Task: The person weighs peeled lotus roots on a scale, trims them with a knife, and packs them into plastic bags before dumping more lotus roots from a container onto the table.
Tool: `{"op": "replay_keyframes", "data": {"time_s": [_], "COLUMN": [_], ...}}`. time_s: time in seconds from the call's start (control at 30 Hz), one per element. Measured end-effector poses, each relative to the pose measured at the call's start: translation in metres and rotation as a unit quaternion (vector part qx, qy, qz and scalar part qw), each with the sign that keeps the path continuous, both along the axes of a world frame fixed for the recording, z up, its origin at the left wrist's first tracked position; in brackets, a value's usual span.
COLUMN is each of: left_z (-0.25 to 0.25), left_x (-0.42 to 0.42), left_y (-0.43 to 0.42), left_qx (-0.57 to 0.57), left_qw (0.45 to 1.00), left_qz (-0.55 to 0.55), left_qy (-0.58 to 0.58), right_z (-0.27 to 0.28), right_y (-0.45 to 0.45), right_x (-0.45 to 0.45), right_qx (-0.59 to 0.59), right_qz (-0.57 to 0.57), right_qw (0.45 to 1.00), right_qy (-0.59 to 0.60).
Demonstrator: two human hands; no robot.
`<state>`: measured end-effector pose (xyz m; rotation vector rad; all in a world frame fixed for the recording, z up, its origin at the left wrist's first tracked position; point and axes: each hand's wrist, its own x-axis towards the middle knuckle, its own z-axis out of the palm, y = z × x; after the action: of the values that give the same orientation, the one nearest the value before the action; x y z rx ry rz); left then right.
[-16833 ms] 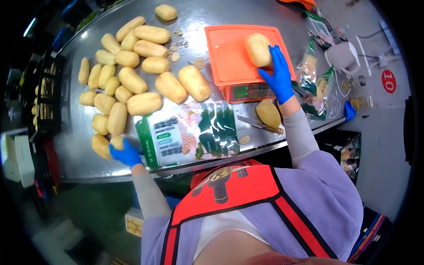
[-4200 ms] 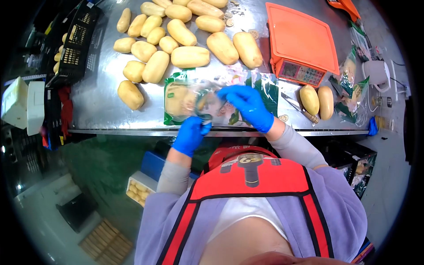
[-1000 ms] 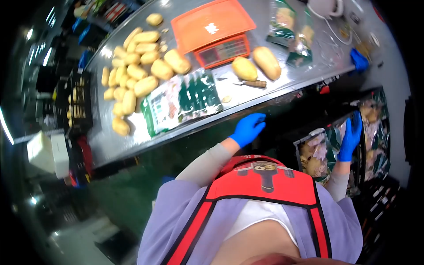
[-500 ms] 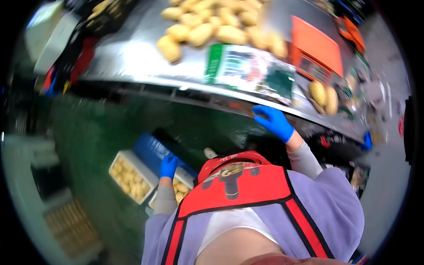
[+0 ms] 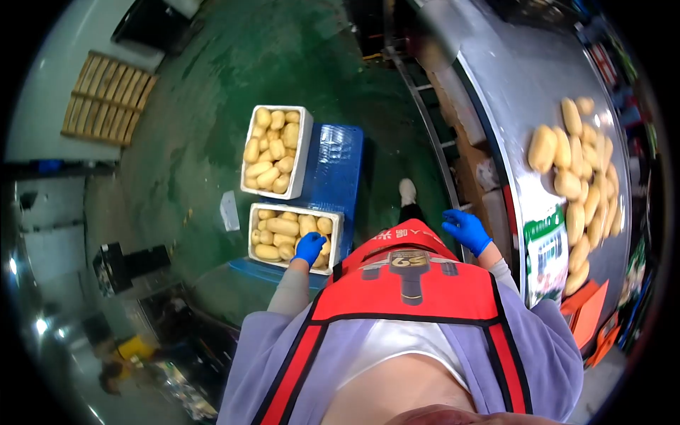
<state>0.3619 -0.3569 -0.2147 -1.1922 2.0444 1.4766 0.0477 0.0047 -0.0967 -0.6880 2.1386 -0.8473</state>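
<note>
My left hand (image 5: 309,249), in a blue glove, appears over the right end of the nearer white foam box (image 5: 337,244). Its fingers are loosely bent with a gap at the thumb, and I see nothing held; contact with the box's contents cannot be made out. That box is full of pale yellow, oblong root vegetables (image 5: 282,227). A farther white foam box (image 5: 306,152) holds more of the same. My right hand (image 5: 467,231), also blue-gloved, hangs beside the metal table (image 5: 499,71) with its fingers loosely apart and nothing in them.
A blue plastic base (image 5: 336,159) lies under or beside the boxes on the green floor. On the table are a pile of oblong vegetables (image 5: 581,170), a printed green-and-white bag (image 5: 547,255) and an orange scale (image 5: 586,308). A wooden pallet (image 5: 106,99) is at far left.
My view has turned left, bringing the boxes to the middle and the table to the right side. The right hand has drawn in from the table's edge; the left hand stays near the boxes.
</note>
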Motion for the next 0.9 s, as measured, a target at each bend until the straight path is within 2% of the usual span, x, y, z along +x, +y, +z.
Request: {"op": "replay_keyframes", "data": {"time_s": [0.07,0.13,0.2,0.27,0.33,0.4,0.47,0.5,0.67,0.73,0.77,0.8,0.9], "left_z": [-0.027,-0.04,-0.015,-0.011,-0.007,0.04,0.042,0.044,0.017,0.004,-0.013,-0.03,-0.03], "left_x": [0.022,0.045,0.04,0.042,0.035,-0.018,-0.039,-0.049,-0.053,-0.051,-0.045,-0.039,-0.039], "left_y": [0.008,0.013,0.027,0.031,0.039,0.045,0.055,0.058,0.079,0.076,0.074,0.075,0.04], "left_qx": [0.008,0.033,0.118,0.13,0.128,0.096,0.128,0.125,0.155,0.152,0.137,0.119,0.121], "left_qw": [0.997,0.996,0.944,0.917,0.889,0.877,0.851,0.859,0.817,0.822,0.836,0.832,0.819], "left_qz": [0.046,0.05,0.302,0.37,0.437,0.469,0.51,0.496,0.555,0.549,0.529,0.541,0.561], "left_qy": [-0.059,-0.073,-0.058,-0.075,-0.037,-0.034,0.0,0.0,0.022,-0.012,-0.044,-0.037,0.005], "right_z": [-0.01,-0.017,-0.03,-0.053,-0.086,-0.103,-0.117,-0.122,-0.147,-0.168,-0.156,-0.158,-0.173], "right_y": [-0.022,-0.05,-0.079,-0.105,-0.123,-0.142,-0.164,-0.174,-0.219,-0.231,-0.245,-0.251,-0.276], "right_x": [-0.032,-0.064,-0.098,-0.121,-0.143,-0.162,-0.184,-0.191,-0.226,-0.237,-0.238,-0.24,-0.233], "right_qx": [0.013,0.014,0.03,0.054,0.005,0.041,0.078,0.1,0.145,0.161,0.197,0.211,0.187], "right_qz": [0.044,0.049,0.08,0.113,0.107,0.118,0.207,0.223,0.239,0.181,0.181,0.189,0.293], "right_qw": [0.999,0.999,0.996,0.99,0.989,0.981,0.966,0.963,0.954,0.959,0.952,0.948,0.935], "right_qy": [0.017,-0.019,-0.037,-0.064,-0.101,-0.147,-0.13,-0.111,-0.11,-0.145,-0.149,-0.145,-0.074]}}
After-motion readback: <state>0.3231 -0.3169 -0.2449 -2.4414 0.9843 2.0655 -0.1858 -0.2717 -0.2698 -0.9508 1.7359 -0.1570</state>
